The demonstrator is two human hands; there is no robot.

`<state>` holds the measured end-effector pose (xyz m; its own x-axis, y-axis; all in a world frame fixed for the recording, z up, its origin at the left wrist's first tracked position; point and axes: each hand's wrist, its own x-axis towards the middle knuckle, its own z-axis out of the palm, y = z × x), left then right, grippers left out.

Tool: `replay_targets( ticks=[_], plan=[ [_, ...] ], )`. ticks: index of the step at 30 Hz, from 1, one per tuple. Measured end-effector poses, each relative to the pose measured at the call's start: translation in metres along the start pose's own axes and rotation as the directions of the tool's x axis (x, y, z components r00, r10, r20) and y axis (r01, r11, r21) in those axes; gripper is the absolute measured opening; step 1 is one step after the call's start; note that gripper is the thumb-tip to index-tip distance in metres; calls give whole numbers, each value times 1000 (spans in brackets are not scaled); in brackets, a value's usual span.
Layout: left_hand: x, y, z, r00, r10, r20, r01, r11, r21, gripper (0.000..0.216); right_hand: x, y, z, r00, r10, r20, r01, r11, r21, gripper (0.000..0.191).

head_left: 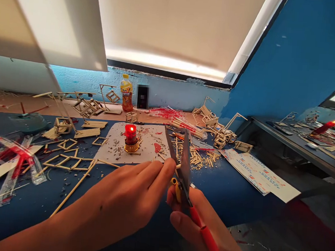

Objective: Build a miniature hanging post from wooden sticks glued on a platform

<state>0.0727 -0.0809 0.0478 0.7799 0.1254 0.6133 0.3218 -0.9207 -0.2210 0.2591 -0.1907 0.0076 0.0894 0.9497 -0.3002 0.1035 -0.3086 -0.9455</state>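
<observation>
My right hand is closed round a pair of red-handled scissors, whose dark blades point up and away, spread apart. A small yellow piece with a round hole shows by its fingers; I cannot tell if it belongs to the scissors. My left hand is pinched close beside the blades. From its fingertips the short end of a thin wooden stick pokes out between the blades; the rest is hidden by the hand. Beyond my hands a lit red candle stands in a gold holder on a pale board.
Cut stick pieces lie right of the board. Stick frames and plastic wrappers spread left. Small stick models, a drink bottle and red-wrapped stick bundles line the back. Printed cards lie right.
</observation>
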Motion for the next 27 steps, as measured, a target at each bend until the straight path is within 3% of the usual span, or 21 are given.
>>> replay_targets(
  ticks=[5, 8, 11, 14, 16, 20, 27],
  plan=[
    [2, 2, 3, 1000, -8, -20, 8, 1000, 6, 34, 2, 5, 3, 997, -71, 10, 72, 994, -84, 59],
    [2, 0, 6, 983, -172, 63, 182, 961, -211, 26, 6, 3, 6, 992, -85, -89, 68, 982, -178, 68],
    [6, -5, 5, 897, -340, 284, 441, 740, -507, 28, 9, 0, 9, 977, -103, -186, 58, 971, -232, 71],
    [11, -10, 0, 848, -337, 409, 530, 554, -642, 42, 7, -5, 10, 969, -130, -208, 80, 969, -233, 69],
    [12, -9, -2, 873, -336, 353, 487, 594, -641, 41, 2, -7, 9, 976, -110, -188, 76, 981, -179, 72],
    [9, -1, -1, 961, -253, 113, 275, 821, -500, 24, -8, -9, 4, 990, -81, -119, 78, 997, -23, 72],
    [10, 4, 4, 992, -122, 40, 128, 951, -281, 31, -6, -3, -4, 997, -17, -82, 6, 990, -139, 73]
  ],
)
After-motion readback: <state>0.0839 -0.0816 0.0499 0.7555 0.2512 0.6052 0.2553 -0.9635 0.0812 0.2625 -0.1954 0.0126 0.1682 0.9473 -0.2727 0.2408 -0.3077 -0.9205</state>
